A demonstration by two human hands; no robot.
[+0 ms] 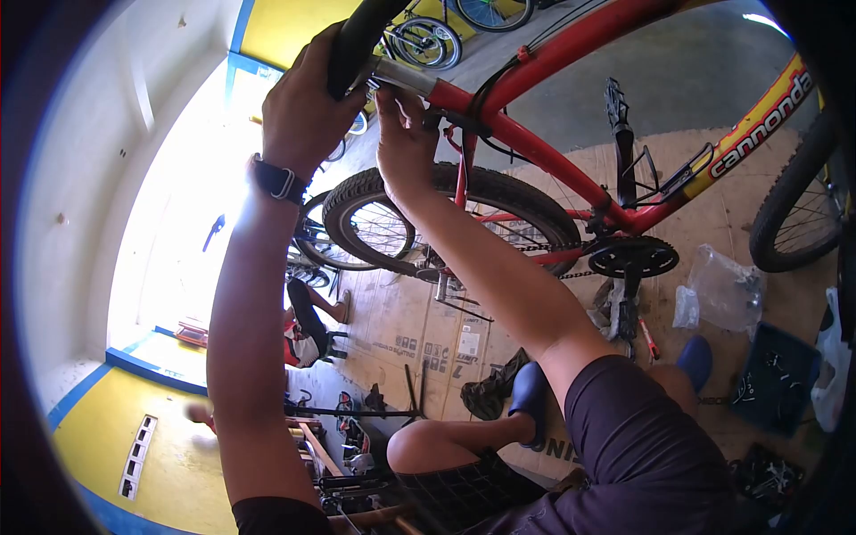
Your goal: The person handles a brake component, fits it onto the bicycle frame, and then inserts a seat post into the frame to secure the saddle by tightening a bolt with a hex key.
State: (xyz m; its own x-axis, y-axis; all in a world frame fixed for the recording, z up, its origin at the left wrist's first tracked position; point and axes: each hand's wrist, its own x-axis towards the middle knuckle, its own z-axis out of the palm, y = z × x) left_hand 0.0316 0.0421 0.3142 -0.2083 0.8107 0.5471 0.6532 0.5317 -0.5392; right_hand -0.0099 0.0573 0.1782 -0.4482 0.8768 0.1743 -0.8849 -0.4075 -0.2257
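Blown-out daylight glare from doorway (192,192) at left; fisheye warp, dark vignetted corners, sharp centre

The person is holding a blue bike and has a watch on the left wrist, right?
Not quite. The bike frame is red, not blue; the head view shows it clearly. The rest is right: the watch sits on the left wrist, and the left hand grips a black part of the bike.

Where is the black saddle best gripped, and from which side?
Grip the saddle round its narrow end, from the left as the left hand does: slim enough to wrap, while the right hand crowds the seat post side.
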